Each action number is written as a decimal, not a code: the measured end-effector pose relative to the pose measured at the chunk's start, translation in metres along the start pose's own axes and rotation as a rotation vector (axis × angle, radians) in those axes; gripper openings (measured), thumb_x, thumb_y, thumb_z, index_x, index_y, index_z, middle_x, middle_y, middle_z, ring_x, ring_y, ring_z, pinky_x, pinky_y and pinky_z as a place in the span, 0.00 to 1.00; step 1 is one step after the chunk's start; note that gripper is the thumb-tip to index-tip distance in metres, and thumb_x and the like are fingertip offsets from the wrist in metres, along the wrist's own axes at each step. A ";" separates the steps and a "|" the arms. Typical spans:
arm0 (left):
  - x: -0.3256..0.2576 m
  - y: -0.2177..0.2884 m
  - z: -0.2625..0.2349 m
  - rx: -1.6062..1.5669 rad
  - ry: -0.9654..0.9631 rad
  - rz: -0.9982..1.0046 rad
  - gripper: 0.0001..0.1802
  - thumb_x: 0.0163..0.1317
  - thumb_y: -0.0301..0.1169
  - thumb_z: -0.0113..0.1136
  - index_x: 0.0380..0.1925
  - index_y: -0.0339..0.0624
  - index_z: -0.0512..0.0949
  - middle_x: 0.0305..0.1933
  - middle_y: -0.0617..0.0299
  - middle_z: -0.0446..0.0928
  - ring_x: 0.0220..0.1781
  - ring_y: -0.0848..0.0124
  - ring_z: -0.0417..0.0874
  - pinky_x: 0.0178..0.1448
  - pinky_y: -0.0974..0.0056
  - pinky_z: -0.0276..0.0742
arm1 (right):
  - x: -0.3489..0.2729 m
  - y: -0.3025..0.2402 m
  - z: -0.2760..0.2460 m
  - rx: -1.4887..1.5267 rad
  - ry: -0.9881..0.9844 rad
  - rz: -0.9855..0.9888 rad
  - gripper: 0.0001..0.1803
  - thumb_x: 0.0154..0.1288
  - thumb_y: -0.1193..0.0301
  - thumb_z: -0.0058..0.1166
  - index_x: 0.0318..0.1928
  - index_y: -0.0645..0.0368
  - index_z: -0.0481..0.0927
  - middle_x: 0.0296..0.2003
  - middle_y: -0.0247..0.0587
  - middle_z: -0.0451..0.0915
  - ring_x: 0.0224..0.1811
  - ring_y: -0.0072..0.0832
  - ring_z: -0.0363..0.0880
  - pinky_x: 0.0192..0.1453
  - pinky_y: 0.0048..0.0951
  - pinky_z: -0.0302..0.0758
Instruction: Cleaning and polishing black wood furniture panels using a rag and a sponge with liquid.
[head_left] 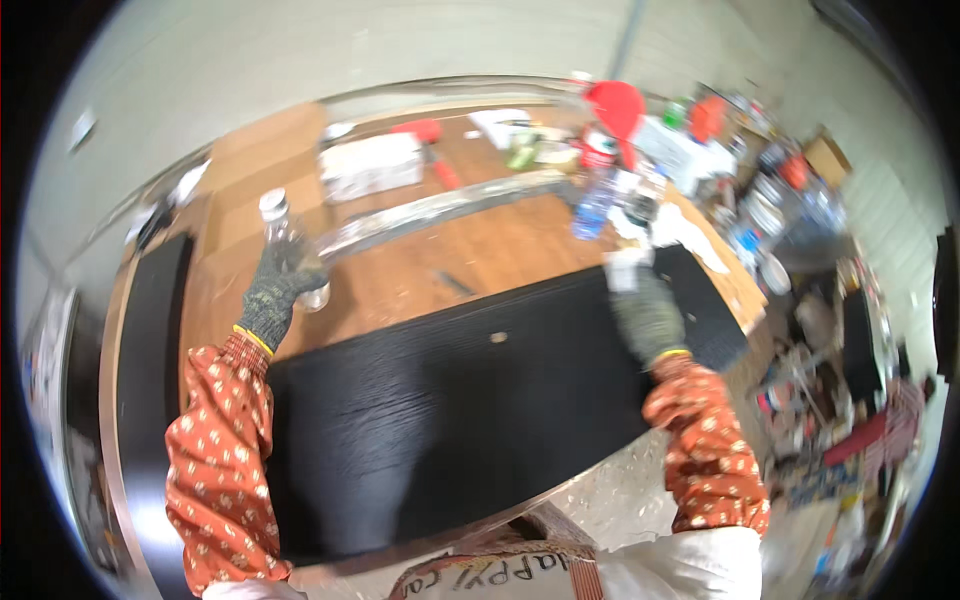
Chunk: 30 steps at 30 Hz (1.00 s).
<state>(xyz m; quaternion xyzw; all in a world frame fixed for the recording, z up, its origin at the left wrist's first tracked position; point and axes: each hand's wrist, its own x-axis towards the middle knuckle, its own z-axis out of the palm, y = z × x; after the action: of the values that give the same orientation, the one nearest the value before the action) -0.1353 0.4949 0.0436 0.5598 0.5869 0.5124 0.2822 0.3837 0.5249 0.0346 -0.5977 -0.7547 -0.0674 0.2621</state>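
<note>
My left hand (pixel 270 300), in a dark grey knit glove with a yellow cuff edge, is closed around a clear bottle (pixel 273 207) with a white cap. The bottle stands slightly tilted over the brown board. My right hand (pixel 650 315), gloved alike, reaches over the right end of a long black panel (pixel 460 410). Motion smears its fingers, and a white tissue-like piece (pixel 627 272) shows at their tips, seemingly held. Just beyond it are a blue-tinted bottle (pixel 594 208) and a clear bottle (pixel 645 195). A small pale scrap (pixel 498 338) lies on the panel.
A whitish bar (pixel 440 212) crosses the brown worktop (pixel 400 280). Behind it lie a white block-like pack (pixel 372 167) and a red-handled tool (pixel 440 165). A red round object (pixel 616 108) stands farther right. Another black panel (pixel 150 340) lies left; clutter fills the right floor.
</note>
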 end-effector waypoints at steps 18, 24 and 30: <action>-0.085 0.104 0.172 0.556 -0.666 0.101 0.53 0.47 0.59 0.71 0.67 0.37 0.65 0.68 0.39 0.66 0.72 0.45 0.64 0.74 0.47 0.57 | 0.066 0.124 0.005 0.097 -0.244 -0.115 0.16 0.65 0.61 0.47 0.43 0.58 0.80 0.34 0.52 0.83 0.38 0.45 0.83 0.45 0.47 0.78; -0.236 0.134 0.227 1.145 -0.548 0.454 0.46 0.56 0.54 0.59 0.69 0.36 0.61 0.75 0.37 0.52 0.78 0.39 0.47 0.76 0.29 0.34 | 0.028 0.042 0.048 0.289 -0.154 -0.620 0.30 0.65 0.60 0.50 0.66 0.55 0.66 0.56 0.46 0.75 0.59 0.42 0.72 0.65 0.50 0.59; -0.315 0.114 0.241 1.303 -0.322 0.399 0.33 0.59 0.24 0.48 0.68 0.39 0.63 0.75 0.43 0.55 0.77 0.41 0.53 0.76 0.32 0.46 | -0.011 0.100 0.011 0.264 -0.024 -0.784 0.26 0.62 0.69 0.49 0.63 0.54 0.71 0.58 0.47 0.74 0.60 0.41 0.72 0.65 0.48 0.65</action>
<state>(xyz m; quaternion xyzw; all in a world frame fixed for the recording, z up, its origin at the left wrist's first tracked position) 0.1922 0.2487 -0.0041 0.7810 0.6114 0.0089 -0.1271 0.4756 0.5475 -0.0018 -0.2270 -0.9303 -0.0579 0.2822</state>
